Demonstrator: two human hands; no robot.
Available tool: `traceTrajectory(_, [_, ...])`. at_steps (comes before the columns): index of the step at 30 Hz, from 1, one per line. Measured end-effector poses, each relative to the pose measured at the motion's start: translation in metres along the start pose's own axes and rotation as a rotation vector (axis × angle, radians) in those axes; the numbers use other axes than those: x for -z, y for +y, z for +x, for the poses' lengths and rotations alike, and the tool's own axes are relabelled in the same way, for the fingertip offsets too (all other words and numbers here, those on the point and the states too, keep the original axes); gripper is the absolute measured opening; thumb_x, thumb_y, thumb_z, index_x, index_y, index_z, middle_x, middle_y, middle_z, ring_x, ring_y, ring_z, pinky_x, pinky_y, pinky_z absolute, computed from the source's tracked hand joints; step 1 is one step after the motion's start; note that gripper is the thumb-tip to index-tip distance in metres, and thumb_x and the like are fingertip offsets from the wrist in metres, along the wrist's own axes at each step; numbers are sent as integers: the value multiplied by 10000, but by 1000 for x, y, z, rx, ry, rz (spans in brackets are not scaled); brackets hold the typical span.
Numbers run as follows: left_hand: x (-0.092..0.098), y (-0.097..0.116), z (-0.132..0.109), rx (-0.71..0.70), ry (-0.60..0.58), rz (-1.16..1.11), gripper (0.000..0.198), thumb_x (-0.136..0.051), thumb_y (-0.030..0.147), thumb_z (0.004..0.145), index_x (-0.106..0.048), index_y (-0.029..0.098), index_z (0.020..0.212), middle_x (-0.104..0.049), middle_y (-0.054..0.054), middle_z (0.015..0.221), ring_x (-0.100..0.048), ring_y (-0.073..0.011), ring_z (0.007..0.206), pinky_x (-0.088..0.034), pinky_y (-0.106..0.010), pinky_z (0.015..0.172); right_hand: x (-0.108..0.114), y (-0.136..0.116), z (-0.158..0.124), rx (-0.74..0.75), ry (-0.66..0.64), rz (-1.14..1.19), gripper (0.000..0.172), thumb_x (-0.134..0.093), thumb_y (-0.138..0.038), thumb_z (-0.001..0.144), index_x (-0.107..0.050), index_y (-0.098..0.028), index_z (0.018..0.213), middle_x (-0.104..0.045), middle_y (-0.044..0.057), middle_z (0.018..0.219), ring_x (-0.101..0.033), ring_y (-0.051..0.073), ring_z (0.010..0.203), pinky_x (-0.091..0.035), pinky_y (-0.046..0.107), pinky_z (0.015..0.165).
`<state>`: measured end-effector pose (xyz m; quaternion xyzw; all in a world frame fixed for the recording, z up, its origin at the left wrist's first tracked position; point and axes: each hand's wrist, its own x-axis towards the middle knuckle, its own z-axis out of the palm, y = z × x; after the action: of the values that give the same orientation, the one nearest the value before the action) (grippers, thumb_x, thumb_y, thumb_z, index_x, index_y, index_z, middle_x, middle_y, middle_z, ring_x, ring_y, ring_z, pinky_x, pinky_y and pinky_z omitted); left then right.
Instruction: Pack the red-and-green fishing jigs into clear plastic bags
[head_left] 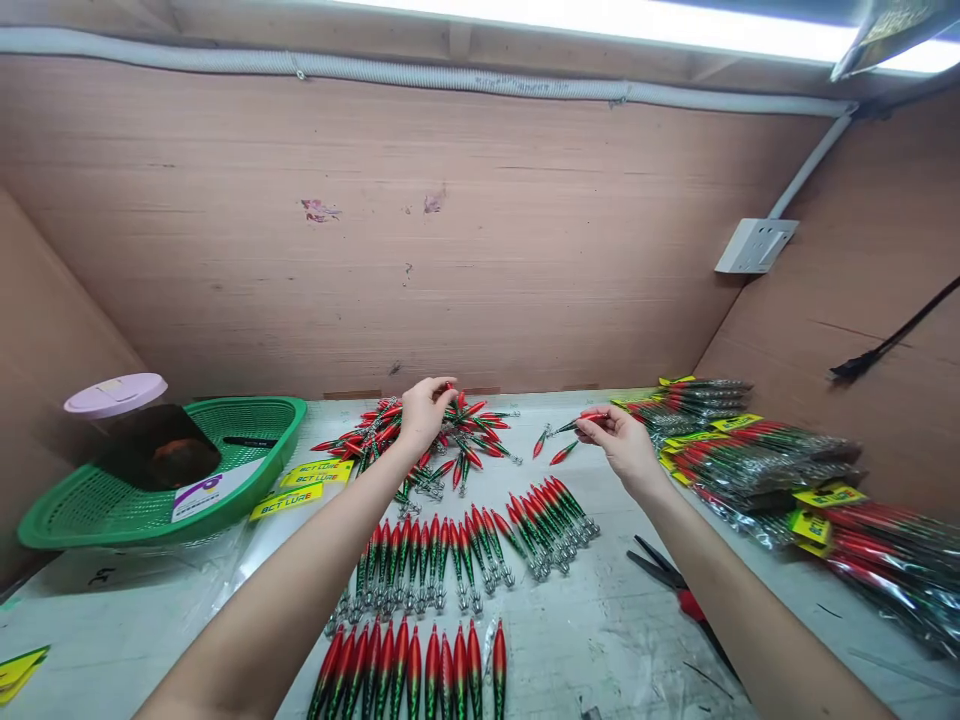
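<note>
Gap between lures (pixel 551 522) and tool (pixel 688 602)

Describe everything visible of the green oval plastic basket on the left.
The green oval plastic basket has a smooth rim and perforated sides. It sits upright on the pale worktop, its long side slanting. Inside are a dark round jar with a pale pink lid, a slim black item and a white card with purple print. Neither the bare left hand nor the bare right hand touches it.
</note>
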<state>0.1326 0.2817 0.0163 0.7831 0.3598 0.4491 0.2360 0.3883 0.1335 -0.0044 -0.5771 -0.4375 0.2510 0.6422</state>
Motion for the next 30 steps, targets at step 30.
traceTrajectory(30, [39,101,-149,701,-680,-959,393,-744,288,740,-662,198,1114,-706,-59,920,-635,-137,826,-480,-249,702,-44,-75,-154,-413,-549,401,266,-747,-342,743,-593,-205,910,-579,-8,844,-559,81,648,-502,220,589])
